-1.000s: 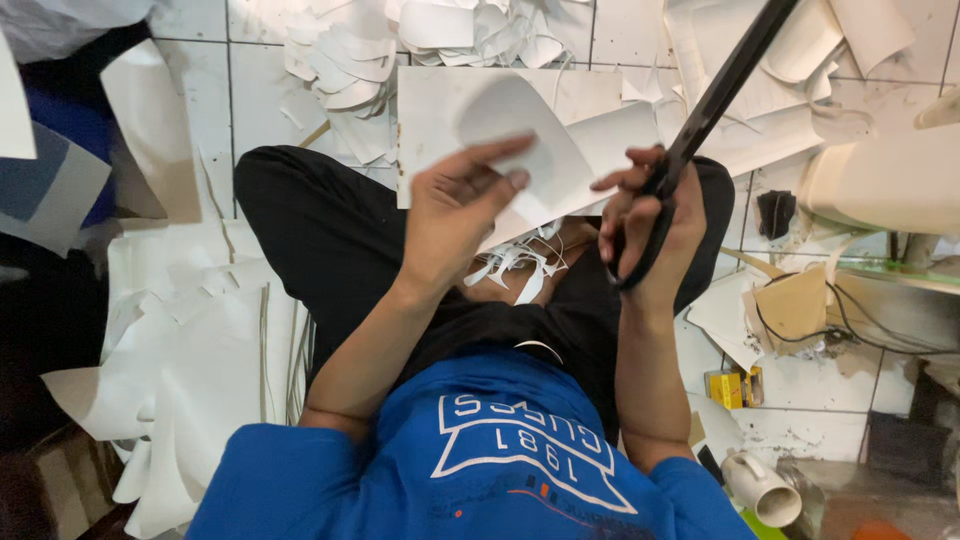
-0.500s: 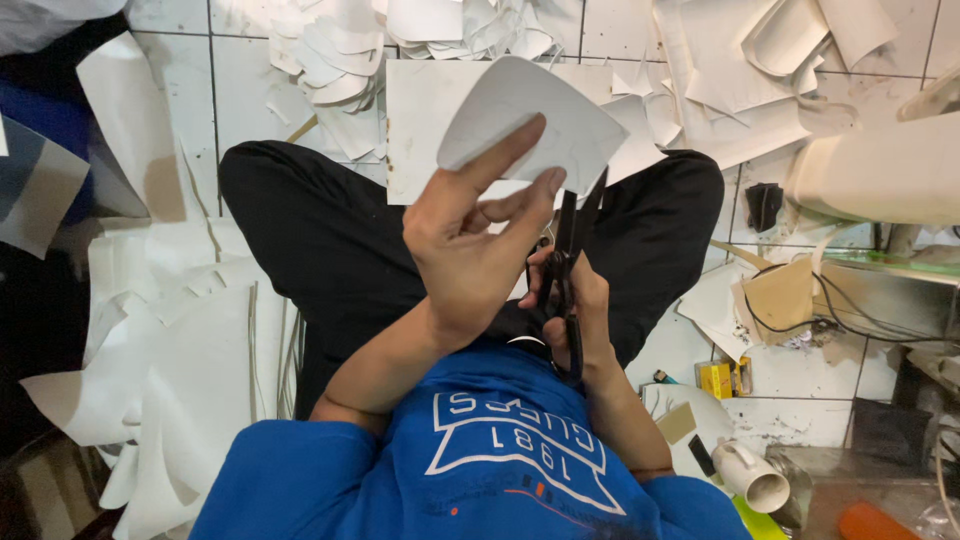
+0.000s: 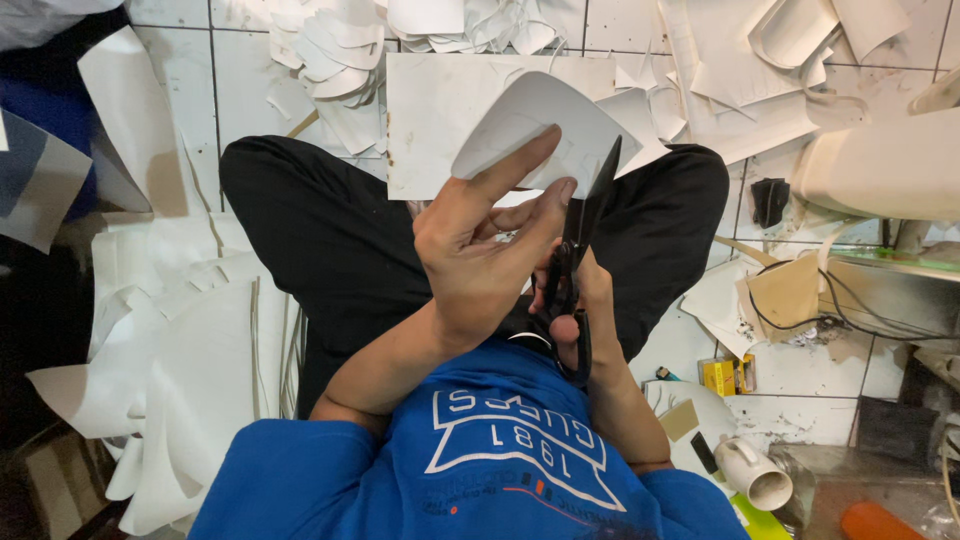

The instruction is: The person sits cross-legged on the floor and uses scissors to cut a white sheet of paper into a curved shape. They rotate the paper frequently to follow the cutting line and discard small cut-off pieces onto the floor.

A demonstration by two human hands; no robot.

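The left hand point(image 3: 480, 265) pinched a curved white sheet piece point(image 3: 545, 135), thumb on the near face and fingers closed behind its lower edge, so the piece stood up above the grip and tilted away from the body. Just right of that grip, the right hand point(image 3: 575, 320) was closed through the loops of black scissors point(image 3: 580, 250); its fingers were wrapped tight on the handles, largely hidden behind the left hand. The blades rose from the handles along the right edge of the white piece, touching it, and looked nearly together, though whether they bit into the sheet could not be told. Below both hands lay the person's crossed legs in black trousers point(image 3: 320, 250). Beyond the grip a flat white board point(image 3: 430, 130) lay on the tiled floor point(image 3: 245, 80), with white offcuts point(image 3: 335, 60) heaped past it. Down to the right of the scissors stood a small yellow box point(image 3: 718, 376).
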